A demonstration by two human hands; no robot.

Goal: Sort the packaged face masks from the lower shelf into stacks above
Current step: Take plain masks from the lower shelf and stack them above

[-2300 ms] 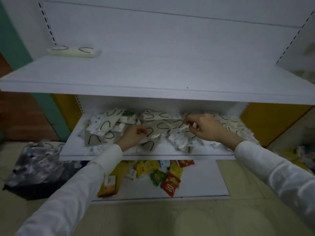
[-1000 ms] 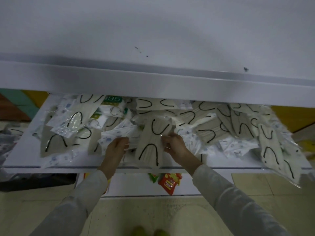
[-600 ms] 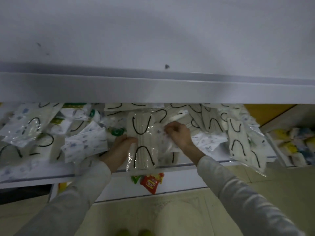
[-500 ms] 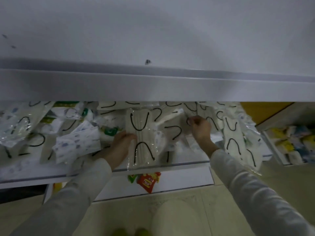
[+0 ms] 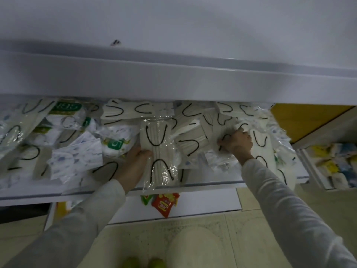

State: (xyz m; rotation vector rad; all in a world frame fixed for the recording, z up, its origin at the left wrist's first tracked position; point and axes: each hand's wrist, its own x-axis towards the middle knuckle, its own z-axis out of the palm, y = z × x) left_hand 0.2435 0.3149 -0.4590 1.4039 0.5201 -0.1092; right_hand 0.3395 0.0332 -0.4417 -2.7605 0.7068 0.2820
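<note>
Two grips: left hand [image 5: 135, 163] clasps a beige mask pack [image 5: 157, 149], right hand [image 5: 237, 144] clutches a second packet [image 5: 222, 130].

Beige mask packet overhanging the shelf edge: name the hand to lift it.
Left. The left hand grips the beige mask packet by its side; the right hand, further right, pinches another packet.

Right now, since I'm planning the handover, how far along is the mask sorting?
Done: nothing visible; no stack shows on the visible part of the upper shelf. In hand: the left hand holds a beige pack, the right hand pinches a second pack. Left: nearly all, loose packs cover the lower shelf.
</note>
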